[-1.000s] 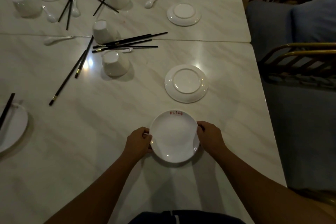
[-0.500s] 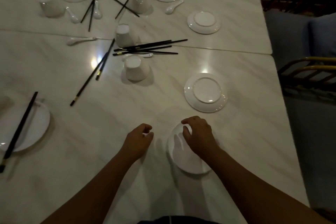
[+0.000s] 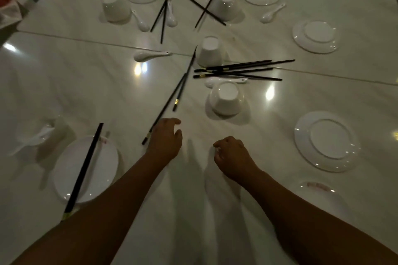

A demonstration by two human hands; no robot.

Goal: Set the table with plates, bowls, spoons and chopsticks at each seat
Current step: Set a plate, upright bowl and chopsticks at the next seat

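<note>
- While this seat is only partly laid, I am hovering my left hand [image 3: 164, 140] low over the glossy white marble-patterned table [image 3: 97, 97]. Its fingers are loosely curved, a little apart and gripping nothing.
- Two long black chopsticks with gold bands [image 3: 159, 115] are slanting away from that hand's fingertips. One gold end is lying right at the hand's outer edge, though I cannot tell if skin is touching it. I judge I am reaching there because this pair is lying closest.
- I am carrying my right hand [image 3: 232, 157] beside the left, knuckles up and fingers curled under. It is holding nothing that I can make out.
- Just beyond the right knuckles, a white ceramic bowl [image 3: 227, 98] is sitting mouth down, so it will need turning over for a seat.
- Outward from my right hand, a round white plate [image 3: 327, 141] is lying face down.
- Closer in, beside my right forearm, a white plate with red lettering [image 3: 316, 187] is sitting face up, blurred. I take that as the seat being laid, since no bowl, spoon or chopsticks are showing beside it.
- Outside my left forearm, another white red-lettered plate [image 3: 101, 170] is bearing a single black chopstick [image 3: 84, 168] across it.
- Well beyond both hands, a heap of black chopsticks [image 3: 237, 69] is lying over a white ceramic spoon [image 3: 224, 80].
</note>
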